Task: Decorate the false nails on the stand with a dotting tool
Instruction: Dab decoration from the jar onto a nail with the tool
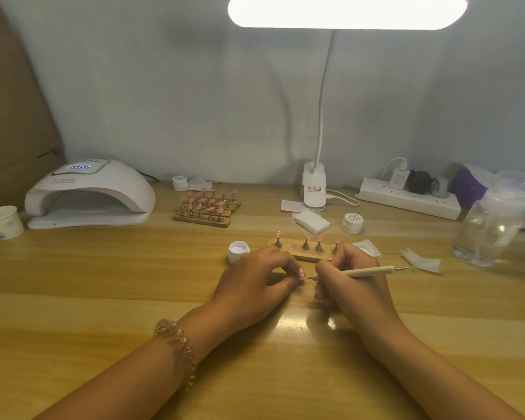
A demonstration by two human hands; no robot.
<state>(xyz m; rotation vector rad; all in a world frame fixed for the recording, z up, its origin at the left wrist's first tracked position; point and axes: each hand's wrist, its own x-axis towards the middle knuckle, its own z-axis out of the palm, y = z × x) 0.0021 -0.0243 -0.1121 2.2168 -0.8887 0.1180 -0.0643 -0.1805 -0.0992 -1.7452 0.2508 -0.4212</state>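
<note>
My left hand (255, 280) pinches a pink false nail (301, 273) with white dots, held low over the table. My right hand (349, 277) grips a pale dotting tool (367, 271) like a pen, its metal tip touching the nail. Just behind my hands lies a small wooden stand (308, 255) with several pink nails upright on metal holders and one bare round slot. An open white jar (238, 251) of white paint sits at the stand's left end.
Further stands of pink nails (208, 207) sit behind, a white curing lamp (90, 192) at the left, a paper cup (3, 221) at the far left. A clip desk lamp (314, 189), wipes (311, 221), a closed jar (352, 222), a power strip (409, 198) and a clear dispenser bottle (491, 222) stand at the right.
</note>
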